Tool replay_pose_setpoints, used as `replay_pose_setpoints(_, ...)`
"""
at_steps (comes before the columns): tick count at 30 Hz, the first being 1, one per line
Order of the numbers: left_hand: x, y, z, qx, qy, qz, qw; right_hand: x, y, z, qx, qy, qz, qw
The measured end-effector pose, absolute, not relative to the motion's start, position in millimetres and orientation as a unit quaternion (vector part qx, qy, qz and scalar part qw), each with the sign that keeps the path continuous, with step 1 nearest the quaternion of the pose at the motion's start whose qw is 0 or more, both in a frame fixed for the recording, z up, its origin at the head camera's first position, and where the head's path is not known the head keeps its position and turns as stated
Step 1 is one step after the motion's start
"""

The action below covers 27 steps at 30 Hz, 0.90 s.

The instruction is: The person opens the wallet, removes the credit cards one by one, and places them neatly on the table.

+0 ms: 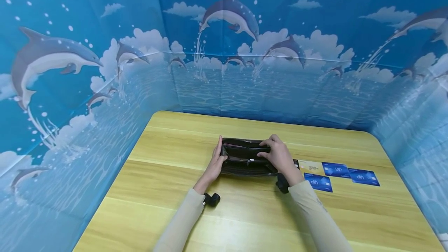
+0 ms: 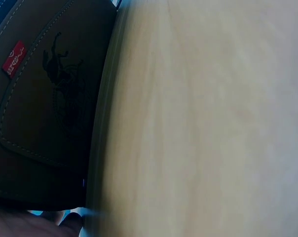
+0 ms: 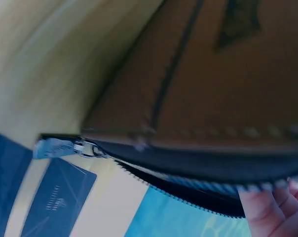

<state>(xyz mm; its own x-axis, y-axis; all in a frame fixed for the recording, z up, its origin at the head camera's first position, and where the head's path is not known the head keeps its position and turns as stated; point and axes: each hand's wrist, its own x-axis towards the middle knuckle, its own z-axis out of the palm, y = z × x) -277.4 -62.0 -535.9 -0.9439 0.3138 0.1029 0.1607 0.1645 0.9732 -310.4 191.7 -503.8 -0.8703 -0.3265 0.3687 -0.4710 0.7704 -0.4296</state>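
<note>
A dark brown zip wallet [image 1: 245, 171] stands with its mouth unzipped and spread, showing dark inner compartments. My left hand [image 1: 214, 165] grips its left end, thumb at the opening and fingers along the outside. At the right end, the fingers and thumb of my right hand [image 1: 278, 156] pinch the wallet at its mouth; which layer lies between them I cannot tell. The left wrist view shows the wallet's stitched face [image 2: 40, 113] with a red label [image 2: 14, 59]. In the right wrist view the zip pull [image 3: 57, 147] hangs at a corner, and fingertips [image 3: 267, 212] touch the zip edge.
Right of the wallet lie blue VIP cards [image 1: 318, 182], a yellow card [image 1: 311, 167] and a dark card [image 1: 296, 163] partly hidden by my right hand. They rest on a wooden table [image 1: 157, 205]. A dolphin-printed curtain [image 1: 196, 88] stands behind and beside it.
</note>
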Motion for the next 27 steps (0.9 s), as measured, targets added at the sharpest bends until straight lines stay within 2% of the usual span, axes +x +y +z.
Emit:
replay_pose_setpoints(8,-277,-61,-534,0.153,0.761,0.628,0.063,-321,192,-492,0.202,-0.939,0.270,0.063)
replay_pose_setpoints(17,-279,-61,-533,0.147,0.763,0.626,0.065,-331,194,-489,0.199,-0.947,0.247,0.042)
replay_pose_setpoints(27,-280,-61,-534,0.148,0.763,0.626,0.064,-333,191,-489,0.200,-0.954,0.218,0.051)
